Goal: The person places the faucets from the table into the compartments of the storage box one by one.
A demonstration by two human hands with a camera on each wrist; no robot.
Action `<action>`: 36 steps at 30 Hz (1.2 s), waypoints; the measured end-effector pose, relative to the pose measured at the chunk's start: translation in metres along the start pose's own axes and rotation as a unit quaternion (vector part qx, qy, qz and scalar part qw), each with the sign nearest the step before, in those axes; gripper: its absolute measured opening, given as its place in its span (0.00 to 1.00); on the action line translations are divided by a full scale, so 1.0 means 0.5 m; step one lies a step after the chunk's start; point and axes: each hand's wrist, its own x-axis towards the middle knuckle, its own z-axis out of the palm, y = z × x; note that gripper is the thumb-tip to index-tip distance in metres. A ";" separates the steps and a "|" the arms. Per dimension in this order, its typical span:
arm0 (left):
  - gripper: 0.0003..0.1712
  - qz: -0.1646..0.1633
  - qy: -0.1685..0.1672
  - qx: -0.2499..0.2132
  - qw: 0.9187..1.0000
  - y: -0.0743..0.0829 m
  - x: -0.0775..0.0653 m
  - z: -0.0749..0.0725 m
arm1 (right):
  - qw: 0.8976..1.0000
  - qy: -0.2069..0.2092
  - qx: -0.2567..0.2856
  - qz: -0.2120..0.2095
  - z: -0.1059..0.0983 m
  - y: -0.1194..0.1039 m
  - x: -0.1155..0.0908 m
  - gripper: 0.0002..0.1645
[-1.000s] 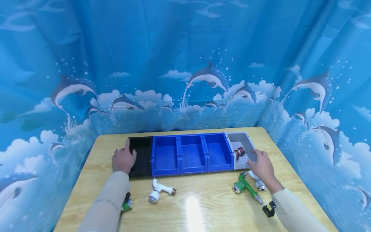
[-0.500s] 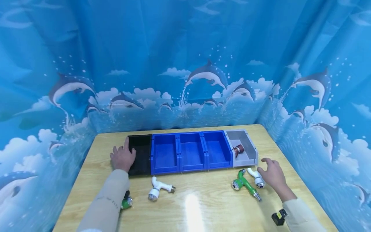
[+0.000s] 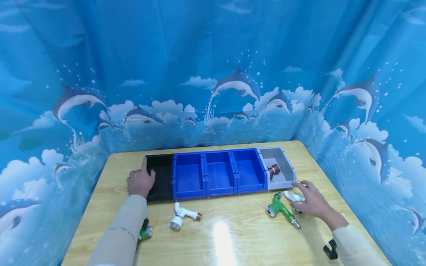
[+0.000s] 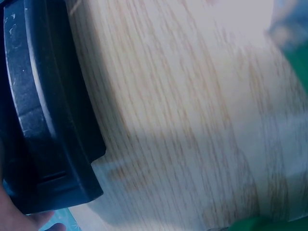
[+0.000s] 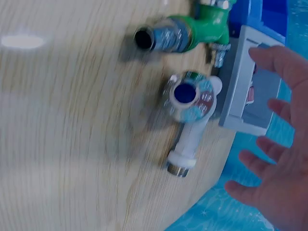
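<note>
My left hand (image 3: 139, 183) rests at the left rim of a black bin (image 3: 162, 197), its index finger stretched along that edge and the thumb over the bin. In the left wrist view, part of that hand (image 4: 17, 219) shows below the black bin's corner (image 4: 72, 187). My right hand (image 3: 311, 201) hovers by the grey bin's (image 3: 283, 185) front right corner, partly covering a white tap (image 3: 290, 195). Spread fingers (image 5: 240, 192) with nothing between them show in the right wrist view, beside the white tap (image 5: 192, 137). A green tap (image 3: 281, 210) lies left of it.
Three blue bins (image 3: 221, 193) stand between the black and grey ones. A reddish-brown fitting (image 3: 274, 170) lies in the grey bin. Another white tap (image 3: 183, 214) lies on the wooden table (image 3: 246, 229), and a green one (image 3: 145, 232) is partly hidden by the left sleeve.
My right hand has drawn back from over the grey bin, first right and toward me, then slightly left above the white tap. The left hand stays at the black bin.
</note>
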 end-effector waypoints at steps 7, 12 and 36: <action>0.39 -0.004 -0.006 -0.007 1.000 0.001 0.000 -0.001 | 0.998 -0.047 -0.022 -0.028 -0.004 0.021 0.002 0.48; 0.40 -0.006 -0.012 -0.014 1.000 0.002 0.001 -0.005 | 0.994 -0.084 -0.050 -0.052 0.002 0.038 0.011 0.48; 0.41 -0.014 -0.038 -0.031 0.999 -0.002 0.001 -0.009 | 0.974 -0.147 -0.066 -0.161 0.028 0.089 0.027 0.44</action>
